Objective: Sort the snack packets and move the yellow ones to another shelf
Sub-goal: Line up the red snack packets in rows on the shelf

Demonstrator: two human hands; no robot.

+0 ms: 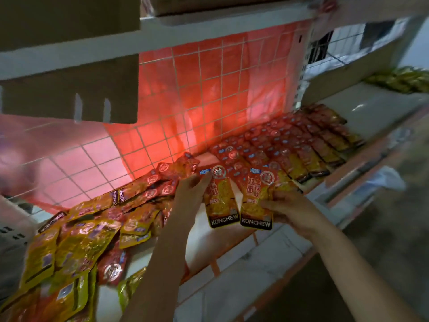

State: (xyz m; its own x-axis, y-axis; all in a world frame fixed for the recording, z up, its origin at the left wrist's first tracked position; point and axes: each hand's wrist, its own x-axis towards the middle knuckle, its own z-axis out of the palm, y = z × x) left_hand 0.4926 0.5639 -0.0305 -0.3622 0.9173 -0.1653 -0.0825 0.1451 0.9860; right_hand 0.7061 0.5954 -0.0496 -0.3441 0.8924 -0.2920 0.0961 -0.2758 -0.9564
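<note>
Over the front edge of the shelf [274,242], the left hand [192,191] pinches one packet [220,201] by its left side, fingers on its upper front. The right hand [287,205] grasps a second packet [257,205] by its right edge. The two packets sit side by side, nearly touching, each printed "KONCHEW" along its black bottom band. A loose heap of yellow packets [69,247] covers the shelf's left end; neat rows of packets [290,147] fill its right end toward the back.
</note>
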